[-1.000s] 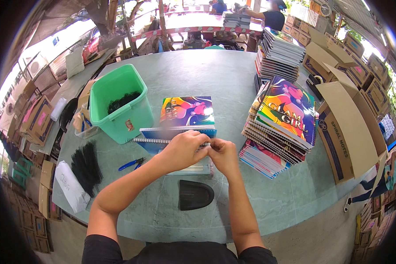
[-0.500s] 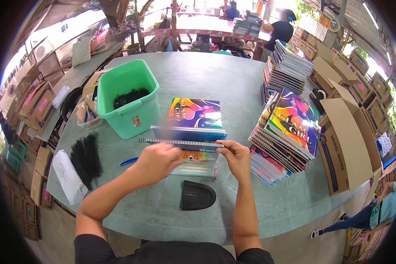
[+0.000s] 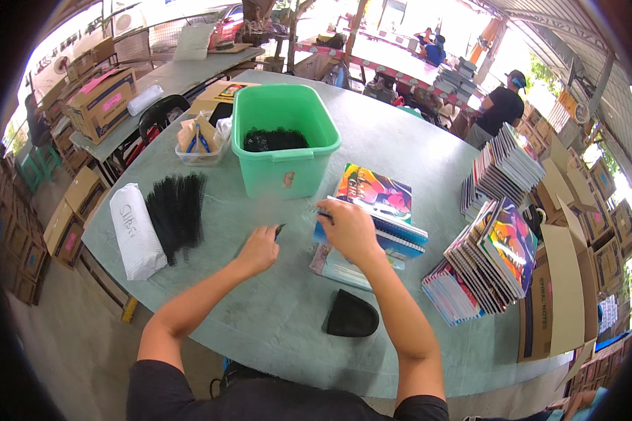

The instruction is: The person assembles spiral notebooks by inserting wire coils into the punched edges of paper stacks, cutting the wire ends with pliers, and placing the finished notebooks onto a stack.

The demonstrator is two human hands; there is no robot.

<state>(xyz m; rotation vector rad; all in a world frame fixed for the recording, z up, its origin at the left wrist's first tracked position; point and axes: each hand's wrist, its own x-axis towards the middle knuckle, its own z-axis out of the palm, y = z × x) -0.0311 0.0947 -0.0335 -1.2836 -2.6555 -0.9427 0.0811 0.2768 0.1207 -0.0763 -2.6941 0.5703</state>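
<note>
My left hand (image 3: 258, 251) is closed over the bare table, with a small dark tip (image 3: 280, 231) poking out of its fingers; what it belongs to is hidden. My right hand (image 3: 347, 228) is closed at the left end of a blue spiral notebook (image 3: 393, 245), partly covering it. Behind that notebook lies another with a colourful cover (image 3: 376, 193). Under and in front of my right hand is a light-blue notebook (image 3: 347, 272), in part hidden. A black rounded block (image 3: 352, 313) sits nearer to me on the grey-green table (image 3: 260, 330).
A green bin (image 3: 288, 168) holds black coils (image 3: 274, 139). Leftward lie loose black coils (image 3: 177, 217), a white wrapped roll (image 3: 136, 231) and a plastic tub (image 3: 202, 154) with blue-handled pliers. Notebook stacks (image 3: 488, 259) and an open carton (image 3: 558, 295) stand right. A person (image 3: 502, 109) works beyond.
The view has turned left. My left hand has moved off the notebook spine toward the left; my right hand has shifted to the notebook's left end. The blue object no longer shows on the table.
</note>
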